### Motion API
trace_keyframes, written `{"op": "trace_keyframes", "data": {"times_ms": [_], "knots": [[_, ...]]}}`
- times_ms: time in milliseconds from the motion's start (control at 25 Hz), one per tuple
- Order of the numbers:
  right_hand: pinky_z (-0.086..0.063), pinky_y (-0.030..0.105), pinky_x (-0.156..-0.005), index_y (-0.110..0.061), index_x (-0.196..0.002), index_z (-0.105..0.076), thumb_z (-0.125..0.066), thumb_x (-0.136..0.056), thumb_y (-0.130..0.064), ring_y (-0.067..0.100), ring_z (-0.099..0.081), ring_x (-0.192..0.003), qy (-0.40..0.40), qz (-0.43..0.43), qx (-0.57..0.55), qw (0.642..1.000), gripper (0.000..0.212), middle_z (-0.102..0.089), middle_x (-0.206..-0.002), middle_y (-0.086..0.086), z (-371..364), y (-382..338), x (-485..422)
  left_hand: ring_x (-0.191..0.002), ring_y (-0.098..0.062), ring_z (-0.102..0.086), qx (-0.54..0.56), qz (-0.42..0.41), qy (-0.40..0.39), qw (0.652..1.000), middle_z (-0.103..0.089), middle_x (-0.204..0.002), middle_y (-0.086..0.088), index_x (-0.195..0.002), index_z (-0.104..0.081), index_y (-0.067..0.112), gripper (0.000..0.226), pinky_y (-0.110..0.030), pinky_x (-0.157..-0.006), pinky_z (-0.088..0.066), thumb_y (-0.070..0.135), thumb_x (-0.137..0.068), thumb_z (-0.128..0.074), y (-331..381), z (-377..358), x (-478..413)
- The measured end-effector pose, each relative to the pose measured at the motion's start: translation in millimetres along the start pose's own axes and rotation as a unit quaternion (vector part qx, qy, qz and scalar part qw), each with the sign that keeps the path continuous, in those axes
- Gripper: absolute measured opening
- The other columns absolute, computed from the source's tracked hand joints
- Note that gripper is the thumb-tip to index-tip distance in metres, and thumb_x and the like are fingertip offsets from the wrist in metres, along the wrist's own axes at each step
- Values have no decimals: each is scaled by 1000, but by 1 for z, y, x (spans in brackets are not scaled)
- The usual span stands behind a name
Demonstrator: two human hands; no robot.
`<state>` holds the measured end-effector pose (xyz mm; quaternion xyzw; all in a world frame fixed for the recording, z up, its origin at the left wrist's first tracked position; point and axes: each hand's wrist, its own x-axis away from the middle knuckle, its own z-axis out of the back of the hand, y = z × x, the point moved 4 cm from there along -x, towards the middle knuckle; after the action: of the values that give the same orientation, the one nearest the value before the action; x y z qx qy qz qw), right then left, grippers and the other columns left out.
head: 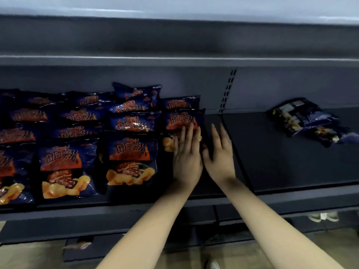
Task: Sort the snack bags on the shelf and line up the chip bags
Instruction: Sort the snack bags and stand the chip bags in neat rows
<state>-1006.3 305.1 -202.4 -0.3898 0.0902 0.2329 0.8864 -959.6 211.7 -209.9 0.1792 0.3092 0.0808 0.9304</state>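
Both arms are reaching in over the front lip of the dark shelf (291, 152), and the left hand (187, 152) is lying flat, fingers stretched and close together, palm down on the rightmost chip bag (181, 121) in the front of its column, nothing pinched, just pressing on the packet. Right beside it, thumb nearly touching the left hand, the right hand (220, 152) is also spread flat and empty, fingers a little apart, resting on or just above bare shelf at the right edge of that bag; contact there is hard to call. To the left, the dark blue and orange chip bags (132, 158) sit in overlapping columns running front to back, each bag lapping the one behind, with one bag (138, 92) at the rear standing tilted against the back panel. Well off to the right, apart from the rows, two different dark snack bags (305, 119) lie skewed near the back of the shelf. A slotted upright (228, 90) divides the rear wall behind the hands.
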Motion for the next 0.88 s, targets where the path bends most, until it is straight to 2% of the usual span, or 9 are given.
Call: {"op": "trace_keyframes", "data": {"times_ms": [120, 360, 480, 600, 800, 880], "knots": [[1, 41, -117, -29, -149, -15, -42, -96, -32, 21, 4, -146, 25, -22, 94, 995, 59, -1, -159, 3, 37, 29, 22, -144, -26, -12, 6, -79, -21, 997, -20, -155, -9, -146, -24, 13, 63, -44, -117, -8, 11, -84, -40, 31, -4, 1], [-2, 49, -118, -33, -148, -15, -42, -96, -37, 21, 10, -145, 55, -130, 108, 984, 59, 5, -159, -3, 99, 90, 18, -141, -31, -20, -11, -146, -64, 987, -26, -153, -10, -140, -38, 17, 53, -51, -112, -11, 27, -88, -33, 109, -34, -32], [0, 47, -118, -34, -148, -14, -41, -96, -39, 23, 10, -145, 55, -121, 117, 984, 59, 5, -159, -2, 115, 111, 17, -137, -37, -30, -37, -169, -90, 981, -33, -149, -12, -135, -46, 17, 53, -56, -109, -14, 24, -83, -52, 128, -63, -42], [2, 46, -118, -32, -149, -14, -39, -96, -41, 25, 12, -145, 45, -118, 157, 980, 59, 6, -159, -1, 143, 146, 12, -133, -40, -35, -34, -155, -112, 981, -38, -146, -16, -134, -47, 15, 61, -59, -108, -17, 21, -77, -68, 163, -98, -55], [4, 47, -117, -25, -149, -17, -49, -92, -35, 29, 11, -145, 64, -123, 196, 971, 66, 2, -159, 4, 219, 206, -23, -136, -39, -31, -23, -178, -115, 977, -35, -148, -16, -137, -43, 15, 66, -57, -109, -17, 24, -77, -68, 242, -140, -82], [6, 46, -116, -25, -150, -14, -50, -90, -39, 28, 13, -144, 61, -129, 198, 970, 71, 5, -159, 2, 238, 226, -31, -137, -36, -29, -26, -188, -103, 977, -33, -148, -16, -138, -41, 14, 67, -54, -110, -18, 26, -77, -67, 265, -155, -97]]}}
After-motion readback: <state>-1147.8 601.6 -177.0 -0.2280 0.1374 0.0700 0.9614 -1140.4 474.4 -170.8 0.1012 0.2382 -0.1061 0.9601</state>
